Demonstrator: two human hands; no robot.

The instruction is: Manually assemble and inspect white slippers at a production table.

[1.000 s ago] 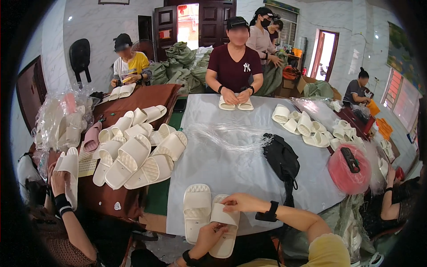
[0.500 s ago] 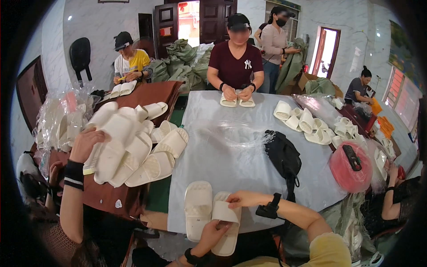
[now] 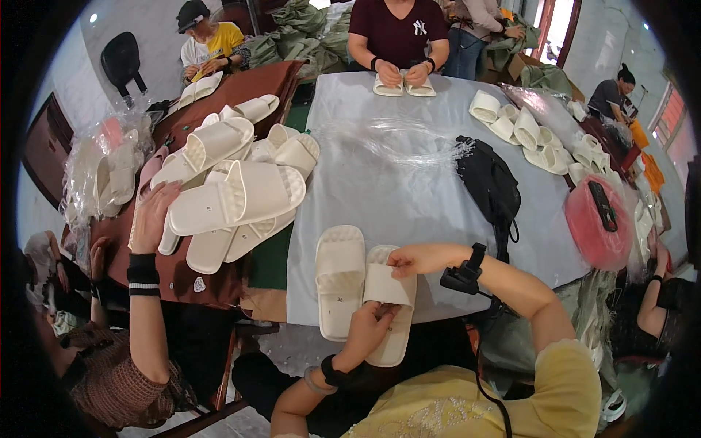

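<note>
Two cream slide slippers lie side by side on the near edge of the table, the left slipper (image 3: 339,281) untouched, with small dark print on its insole. My right hand (image 3: 423,259) pinches the far edge of the strap on the right slipper (image 3: 398,343). From the near side, my left hand (image 3: 370,330) has its fingertips at the strap opening, partly hidden under the strap. Both hands are closed on this same slipper. The heel part of it reaches past the table's edge toward me.
A grey-white sheet (image 3: 394,190) covers the table, with clear plastic wrap (image 3: 394,139) and a black bag (image 3: 489,186) on it. A neighbour's hand (image 3: 155,212) touches a slipper pile (image 3: 252,193) at left. Opposite, a person (image 3: 398,36) handles slippers; a pink wrapped roll (image 3: 599,223) stands at right.
The view has tilted downward, so the scene sits higher. My hands remain on the right slipper. At left, the neighbour's slippers have settled differently on the pile, with that hand now flatter beside them.
</note>
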